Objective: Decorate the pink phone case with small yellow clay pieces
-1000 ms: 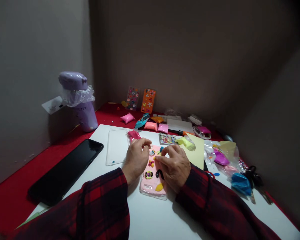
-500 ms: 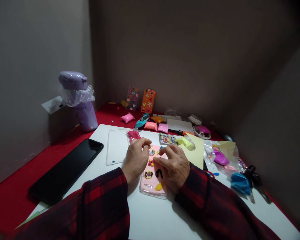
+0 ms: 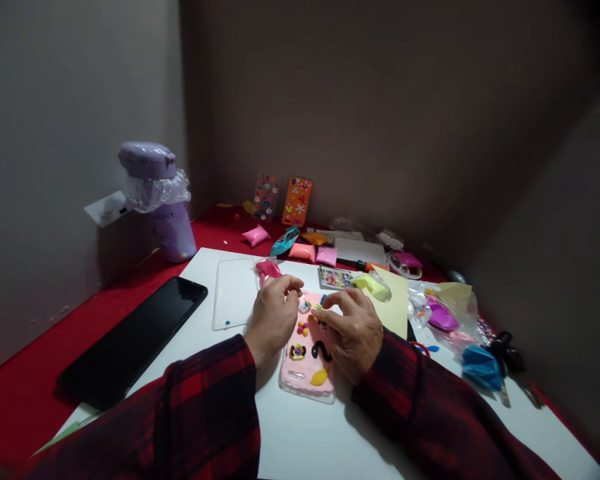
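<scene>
A phone case coated in pink clay lies on the white board, with small clay figures on it: a flower, a black curl and a yellow leaf shape. Along the case's upper left edge, my left hand is closed with curled fingers, steadying it. Over the case's upper right part, my right hand has thumb and index drawn together near a small yellow-striped piece. Whatever sits between those fingertips is too small to make out.
A clear phone case and a red clay packet lie behind my left hand. To the left are a black phone and a purple bottle. Clay packets line the back; scissors are at right.
My right hand has shifted slightly, its thumb and index drawing closer together and showing more of the black curl. My left hand stays in place.
</scene>
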`<action>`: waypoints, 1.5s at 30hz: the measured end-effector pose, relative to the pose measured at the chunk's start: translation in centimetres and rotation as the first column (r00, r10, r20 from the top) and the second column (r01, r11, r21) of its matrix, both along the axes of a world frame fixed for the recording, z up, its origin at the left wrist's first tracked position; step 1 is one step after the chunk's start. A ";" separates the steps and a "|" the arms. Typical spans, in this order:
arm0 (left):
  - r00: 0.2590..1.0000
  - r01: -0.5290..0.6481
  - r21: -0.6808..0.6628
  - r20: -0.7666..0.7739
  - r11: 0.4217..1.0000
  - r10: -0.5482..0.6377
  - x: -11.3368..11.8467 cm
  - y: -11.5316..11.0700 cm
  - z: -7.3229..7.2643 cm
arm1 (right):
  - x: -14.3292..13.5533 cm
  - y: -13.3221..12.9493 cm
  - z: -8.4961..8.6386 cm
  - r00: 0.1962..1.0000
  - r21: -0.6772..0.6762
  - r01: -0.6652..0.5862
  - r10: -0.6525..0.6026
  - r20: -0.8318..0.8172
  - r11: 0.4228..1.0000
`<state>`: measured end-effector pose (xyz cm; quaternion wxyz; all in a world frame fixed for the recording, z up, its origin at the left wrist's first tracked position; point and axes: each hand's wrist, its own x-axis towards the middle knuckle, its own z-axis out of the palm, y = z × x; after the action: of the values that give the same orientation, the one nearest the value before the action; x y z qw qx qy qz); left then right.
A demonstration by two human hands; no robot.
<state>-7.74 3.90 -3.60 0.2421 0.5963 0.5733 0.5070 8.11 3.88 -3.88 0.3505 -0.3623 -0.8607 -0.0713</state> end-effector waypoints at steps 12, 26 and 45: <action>1.000 0.000 -0.024 0.011 1.000 0.000 0.1 0.0 0.1 | -0.2 0.0 0.2 0.992 -0.023 -0.001 0.004 0.125 1.000; 0.999 0.007 -0.029 0.041 1.000 -0.006 0.1 0.0 0.0 | -0.3 -0.1 0.6 0.984 -0.021 -0.058 0.061 0.165 0.998; 0.995 0.021 -0.040 0.098 0.999 -0.017 0.0 0.2 -0.3 | 1.0 0.1 3.0 0.837 -0.141 -0.103 0.010 -0.548 0.985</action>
<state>-7.77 4.10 -3.88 0.2869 0.5712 0.5651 0.5216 9.09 4.02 -0.86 0.5515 -0.3696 -0.7388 0.1163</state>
